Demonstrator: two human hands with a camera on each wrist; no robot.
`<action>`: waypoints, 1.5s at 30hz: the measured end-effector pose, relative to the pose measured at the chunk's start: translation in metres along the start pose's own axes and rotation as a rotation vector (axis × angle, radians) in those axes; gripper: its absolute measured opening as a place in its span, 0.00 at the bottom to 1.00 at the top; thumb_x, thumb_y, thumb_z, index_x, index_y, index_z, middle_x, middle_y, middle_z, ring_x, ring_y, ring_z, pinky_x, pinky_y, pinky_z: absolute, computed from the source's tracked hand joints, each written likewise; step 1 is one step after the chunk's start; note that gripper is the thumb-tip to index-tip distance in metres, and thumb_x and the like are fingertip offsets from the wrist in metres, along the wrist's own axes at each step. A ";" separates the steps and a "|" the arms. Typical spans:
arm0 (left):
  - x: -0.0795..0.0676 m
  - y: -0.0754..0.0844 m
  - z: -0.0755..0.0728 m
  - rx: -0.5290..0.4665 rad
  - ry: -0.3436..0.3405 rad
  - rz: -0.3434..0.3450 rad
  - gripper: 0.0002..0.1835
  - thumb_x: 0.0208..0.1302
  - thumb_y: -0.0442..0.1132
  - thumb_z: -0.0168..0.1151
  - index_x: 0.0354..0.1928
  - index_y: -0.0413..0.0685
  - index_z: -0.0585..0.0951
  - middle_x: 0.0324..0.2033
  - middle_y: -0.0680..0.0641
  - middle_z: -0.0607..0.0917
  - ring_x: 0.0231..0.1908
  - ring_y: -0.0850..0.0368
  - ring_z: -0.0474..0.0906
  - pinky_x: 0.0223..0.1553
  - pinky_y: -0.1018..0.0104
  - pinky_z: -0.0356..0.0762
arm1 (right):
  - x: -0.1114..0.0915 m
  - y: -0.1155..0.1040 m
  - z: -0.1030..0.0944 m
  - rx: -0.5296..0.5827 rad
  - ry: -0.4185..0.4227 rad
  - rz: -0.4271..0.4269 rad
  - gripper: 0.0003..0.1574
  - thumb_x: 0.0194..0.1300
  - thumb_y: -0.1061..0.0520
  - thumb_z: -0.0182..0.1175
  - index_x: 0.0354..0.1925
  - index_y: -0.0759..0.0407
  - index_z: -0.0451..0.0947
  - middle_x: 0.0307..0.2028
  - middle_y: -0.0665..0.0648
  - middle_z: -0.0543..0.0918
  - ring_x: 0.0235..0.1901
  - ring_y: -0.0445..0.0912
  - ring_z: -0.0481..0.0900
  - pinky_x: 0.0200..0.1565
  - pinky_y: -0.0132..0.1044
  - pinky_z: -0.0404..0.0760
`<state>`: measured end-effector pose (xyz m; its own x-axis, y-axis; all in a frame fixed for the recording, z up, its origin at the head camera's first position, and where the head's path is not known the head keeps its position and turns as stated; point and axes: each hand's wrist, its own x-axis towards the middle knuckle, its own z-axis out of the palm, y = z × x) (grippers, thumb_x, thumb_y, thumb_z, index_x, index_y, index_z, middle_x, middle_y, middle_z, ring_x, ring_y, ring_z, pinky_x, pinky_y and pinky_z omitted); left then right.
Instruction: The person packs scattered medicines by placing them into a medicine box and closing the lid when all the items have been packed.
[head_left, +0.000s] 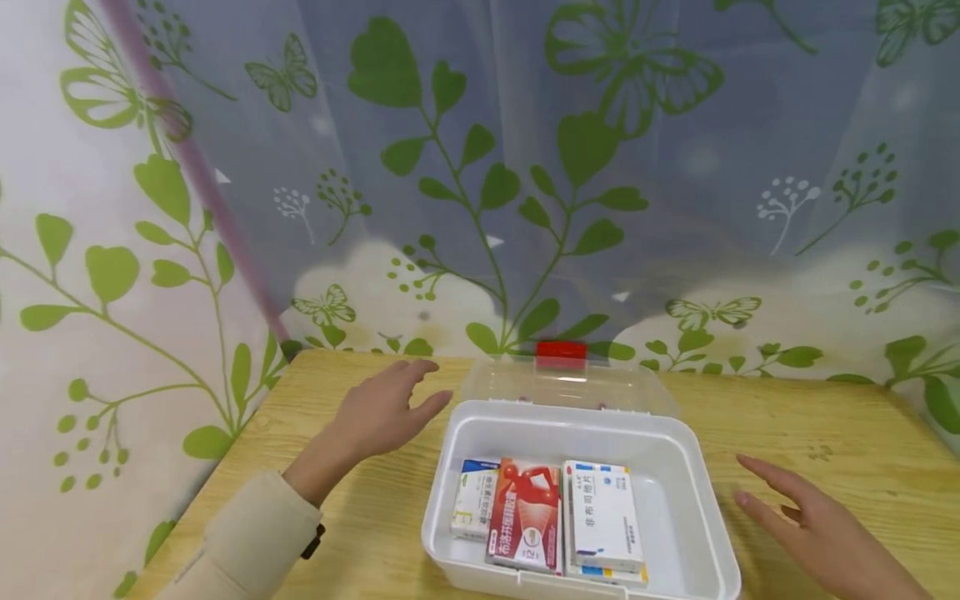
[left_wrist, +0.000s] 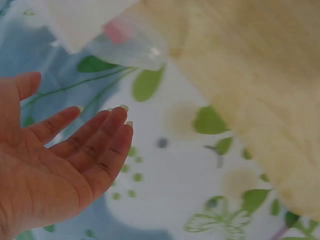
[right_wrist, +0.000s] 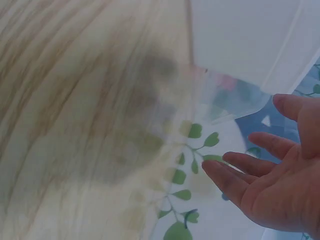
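A white plastic box (head_left: 678,467) stands on the table with its clear lid (head_left: 495,379) swung back behind it. Inside lie several medicine boxes: a red one (head_left: 527,517), a white one (head_left: 603,517) on top of another, and a white-and-blue one (head_left: 474,500) at the left. My left hand (head_left: 382,408) hovers to the left of the box, its fingers loosely spread and holding nothing. On the other side, my right hand (head_left: 817,525) is held apart from the box wall, fingers relaxed; its palm shows in the right wrist view.
A red latch (head_left: 561,354) sits on the lid's far edge, close to the leaf-patterned curtain (head_left: 465,208) behind the table. The wood-grain tabletop (head_left: 810,417) extends on both sides of the box. More patterned cloth (head_left: 112,333) hangs along the left.
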<state>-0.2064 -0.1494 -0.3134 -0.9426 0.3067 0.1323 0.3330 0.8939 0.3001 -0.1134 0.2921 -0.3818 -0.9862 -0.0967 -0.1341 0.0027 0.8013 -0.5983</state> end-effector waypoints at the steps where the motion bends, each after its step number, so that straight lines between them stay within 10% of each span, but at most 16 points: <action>1: -0.001 -0.004 0.003 -0.008 0.001 -0.006 0.31 0.59 0.63 0.45 0.57 0.51 0.69 0.50 0.47 0.75 0.43 0.52 0.74 0.34 0.53 0.75 | 0.001 0.002 0.000 -0.015 0.017 -0.017 0.43 0.63 0.35 0.43 0.65 0.60 0.53 0.59 0.71 0.59 0.55 0.67 0.59 0.44 0.59 0.69; 13: -0.008 -0.038 0.048 -0.076 -0.039 -0.098 0.39 0.58 0.70 0.30 0.59 0.50 0.68 0.55 0.43 0.70 0.53 0.44 0.68 0.45 0.44 0.68 | 0.013 0.027 0.005 -0.141 0.041 -0.085 0.41 0.64 0.39 0.46 0.64 0.65 0.54 0.59 0.79 0.53 0.53 0.74 0.54 0.39 0.68 0.63; 25: -0.017 -0.054 0.066 0.121 -0.069 -0.040 0.37 0.59 0.69 0.32 0.63 0.55 0.65 0.60 0.39 0.63 0.60 0.39 0.55 0.54 0.38 0.54 | 0.017 0.048 0.011 -0.380 0.092 -0.045 0.47 0.60 0.30 0.41 0.66 0.59 0.52 0.62 0.76 0.45 0.57 0.75 0.36 0.45 0.73 0.36; 36: -0.011 -0.061 0.078 0.181 -0.040 -0.075 0.39 0.58 0.71 0.27 0.64 0.59 0.61 0.62 0.39 0.60 0.61 0.38 0.51 0.55 0.35 0.45 | 0.032 0.051 0.007 -0.283 0.104 -0.084 0.45 0.64 0.34 0.39 0.66 0.62 0.49 0.61 0.79 0.44 0.57 0.74 0.37 0.50 0.69 0.30; 41: 0.000 -0.057 0.083 0.024 0.013 -0.093 0.37 0.61 0.68 0.29 0.65 0.55 0.61 0.61 0.39 0.62 0.59 0.39 0.55 0.55 0.39 0.53 | 0.046 0.042 0.001 -0.032 0.095 -0.133 0.40 0.68 0.41 0.39 0.67 0.63 0.43 0.61 0.78 0.45 0.57 0.74 0.43 0.49 0.70 0.44; 45: 0.010 -0.044 0.083 -0.368 0.004 -0.146 0.38 0.63 0.65 0.31 0.64 0.46 0.60 0.60 0.40 0.63 0.59 0.41 0.57 0.57 0.45 0.55 | 0.055 0.031 0.002 0.122 0.063 -0.119 0.38 0.69 0.41 0.36 0.68 0.54 0.38 0.63 0.73 0.47 0.57 0.71 0.49 0.46 0.68 0.57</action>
<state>-0.2328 -0.1586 -0.4034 -0.9809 0.1825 0.0668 0.1829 0.7510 0.6345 -0.1675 0.3104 -0.4088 -0.9891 -0.1467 -0.0095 -0.0983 0.7081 -0.6992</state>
